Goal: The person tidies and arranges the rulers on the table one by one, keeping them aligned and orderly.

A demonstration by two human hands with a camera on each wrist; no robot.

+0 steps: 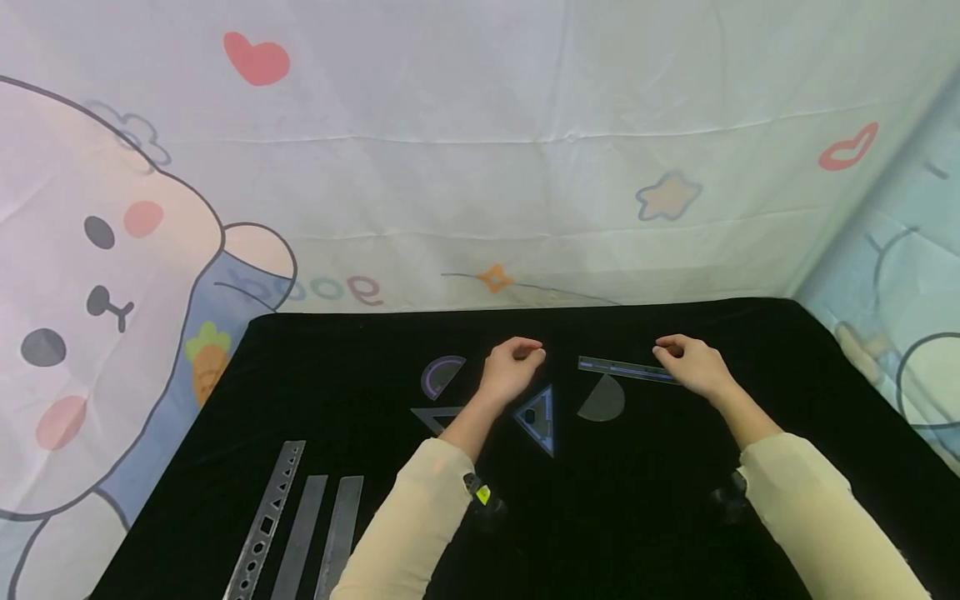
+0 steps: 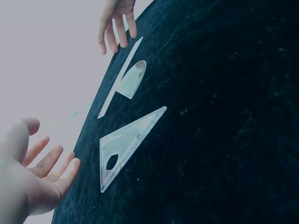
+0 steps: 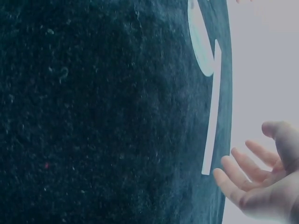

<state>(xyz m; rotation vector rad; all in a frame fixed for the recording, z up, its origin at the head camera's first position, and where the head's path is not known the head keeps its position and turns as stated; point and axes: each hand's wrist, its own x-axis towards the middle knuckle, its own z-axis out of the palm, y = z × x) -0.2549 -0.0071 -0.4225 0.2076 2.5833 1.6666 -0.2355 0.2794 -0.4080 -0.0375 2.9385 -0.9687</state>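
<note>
Above the black cloth, my left hand (image 1: pixel 510 372) hovers with loosely bent fingers and nothing in them. Nearest to it lies a clear triangular set square (image 1: pixel 546 421) with blue markings. My right hand (image 1: pixel 696 365) is held over the right end of a clear ruler (image 1: pixel 626 369), its fingers relaxed and apart in the right wrist view, gripping nothing. Against that ruler lies a clear half-disc protractor (image 1: pixel 602 400). Left of my left hand is a purple-marked protractor (image 1: pixel 438 375). My left forearm partly hides another set square (image 1: pixel 427 414).
At the front left, a long stencil ruler (image 1: pixel 258 537) with cut-out shapes lies beside two plain clear strips, the middle one (image 1: pixel 302 533) and the right one (image 1: pixel 342 533). The black-covered table (image 1: pixel 637 517) ends at a pale printed curtain (image 1: pixel 480 183) behind.
</note>
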